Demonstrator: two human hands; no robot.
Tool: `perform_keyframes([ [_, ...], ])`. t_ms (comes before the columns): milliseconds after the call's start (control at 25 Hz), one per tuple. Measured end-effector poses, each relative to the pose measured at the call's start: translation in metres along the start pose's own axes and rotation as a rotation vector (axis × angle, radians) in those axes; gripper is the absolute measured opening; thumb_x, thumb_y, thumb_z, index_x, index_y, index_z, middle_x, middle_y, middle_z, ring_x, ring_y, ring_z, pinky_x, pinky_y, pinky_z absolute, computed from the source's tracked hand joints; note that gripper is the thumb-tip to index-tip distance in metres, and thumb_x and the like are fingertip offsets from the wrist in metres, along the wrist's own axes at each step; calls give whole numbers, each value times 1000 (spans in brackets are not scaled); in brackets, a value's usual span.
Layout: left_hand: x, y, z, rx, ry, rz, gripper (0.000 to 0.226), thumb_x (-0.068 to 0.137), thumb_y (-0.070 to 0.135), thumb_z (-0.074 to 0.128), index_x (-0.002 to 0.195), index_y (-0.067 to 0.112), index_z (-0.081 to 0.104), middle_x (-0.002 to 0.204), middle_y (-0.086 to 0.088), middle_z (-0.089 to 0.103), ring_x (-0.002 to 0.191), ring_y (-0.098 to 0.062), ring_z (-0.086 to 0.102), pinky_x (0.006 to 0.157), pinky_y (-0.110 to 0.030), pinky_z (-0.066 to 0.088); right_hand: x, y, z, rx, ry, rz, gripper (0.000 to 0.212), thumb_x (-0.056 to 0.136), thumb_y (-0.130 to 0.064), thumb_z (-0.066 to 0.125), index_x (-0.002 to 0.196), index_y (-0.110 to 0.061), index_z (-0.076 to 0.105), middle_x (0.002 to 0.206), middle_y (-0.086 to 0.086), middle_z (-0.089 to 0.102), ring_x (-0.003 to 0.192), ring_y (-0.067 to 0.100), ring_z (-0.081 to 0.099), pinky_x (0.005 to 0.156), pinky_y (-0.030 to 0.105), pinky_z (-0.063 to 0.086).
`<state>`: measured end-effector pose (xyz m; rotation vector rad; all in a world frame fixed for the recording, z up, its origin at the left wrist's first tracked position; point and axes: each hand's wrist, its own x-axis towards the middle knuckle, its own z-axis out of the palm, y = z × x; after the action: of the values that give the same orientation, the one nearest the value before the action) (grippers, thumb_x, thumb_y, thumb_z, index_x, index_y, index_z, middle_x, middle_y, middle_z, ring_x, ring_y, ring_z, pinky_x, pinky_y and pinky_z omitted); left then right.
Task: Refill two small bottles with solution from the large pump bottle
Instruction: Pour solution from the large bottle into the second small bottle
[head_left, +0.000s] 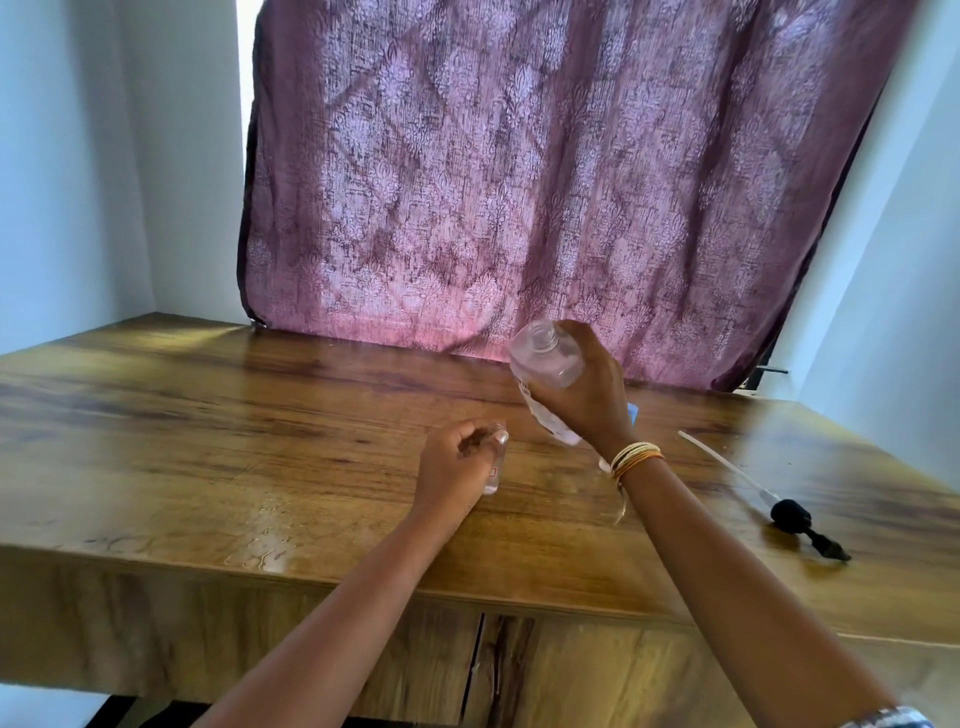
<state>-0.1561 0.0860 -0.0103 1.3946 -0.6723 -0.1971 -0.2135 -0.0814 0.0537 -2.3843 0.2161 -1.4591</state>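
Note:
My right hand (587, 395) grips the large clear bottle (545, 364) above the table, tilted left, its open neck pointing up and to the left with no pump on it. My left hand (454, 467) is closed around a small clear bottle (494, 467) that stands upright on the wooden table (234, 415). The large bottle's mouth is above and to the right of the small bottle, apart from it. The black pump head with its white dip tube (789, 514) lies on the table at the right. A second small bottle is not clearly visible.
A wet patch of spilled liquid (265, 545) shines near the table's front edge. A purple patterned curtain (545, 182) hangs behind the table. Something blue (632, 413) peeks out behind my right hand. Pale walls stand on both sides.

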Motion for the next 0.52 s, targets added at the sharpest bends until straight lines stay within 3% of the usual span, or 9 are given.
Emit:
perform_keyframes([
  [80,1,-1,-1,28,-10,10,13,87,19,67,98,21,73,94,-1,74,84,-12,69,64,-20,54,16,1,-3,106,-41,174,66,60,-35,87,116,-21,54,101,-8,64,89,11,65,74,19,52],
  [160,1,-1,0,50,-11,24,15,88,17,66,101,18,73,97,-1,74,89,-16,69,77,-32,57,32,7,-3,308,-105,375,60,62,-12,87,113,-14,56,103,1,65,98,28,68,80,40,58],
  [280,3,-1,1,44,-7,6,18,88,15,65,105,13,73,100,-5,74,93,-21,68,86,-41,57,48,15,-1,532,-155,594,56,65,6,81,116,2,58,108,19,65,104,44,64,88,61,53],
  [360,4,-2,2,28,-13,1,19,88,16,65,105,11,73,101,-7,74,95,-23,68,87,-44,56,54,19,4,582,-215,629,55,66,8,79,118,7,59,112,27,65,101,45,65,89,65,50],
  [520,5,-4,2,11,-30,2,16,89,15,65,103,14,72,101,-7,73,96,-26,68,87,-46,56,60,19,12,653,-229,667,50,67,12,77,110,-6,59,110,20,66,106,44,63,92,64,49],
])
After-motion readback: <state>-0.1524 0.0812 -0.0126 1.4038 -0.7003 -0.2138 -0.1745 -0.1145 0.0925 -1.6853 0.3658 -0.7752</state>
